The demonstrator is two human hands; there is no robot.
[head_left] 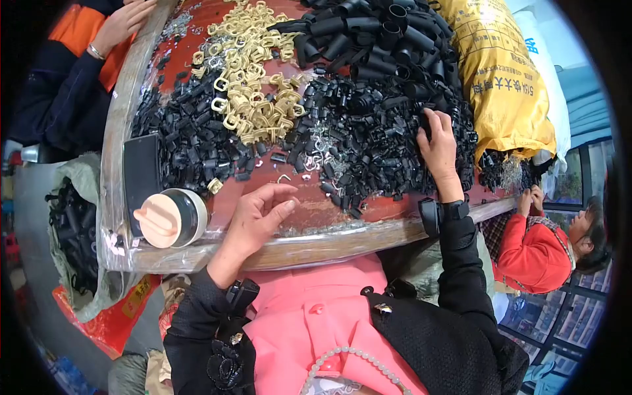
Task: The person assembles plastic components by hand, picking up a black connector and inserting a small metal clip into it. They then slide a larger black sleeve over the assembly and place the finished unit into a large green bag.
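Observation:
My left hand (255,220) hovers over the near edge of the table, palm inward, thumb and forefinger apart with nothing between them. Below its fingertips lie a bare strip of red tabletop and a few small metal clips (284,178). My right hand (439,153) reaches into the right side of a wide heap of small black plastic pieces (368,141). Its fingers point away from me and touch the heap, the thumb spread from the forefinger; no held piece shows. Pale gold ring-shaped buckles (260,108) are piled in the middle, beside the black pieces.
Larger black tubes (378,39) are stacked at the back. A yellow sack (503,79) lies at the right. A lidded jar (172,218) and a dark flat phone-like slab (142,174) sit near the left corner. A co-worker's hand (122,29) is at far left; another person (543,250) sits right.

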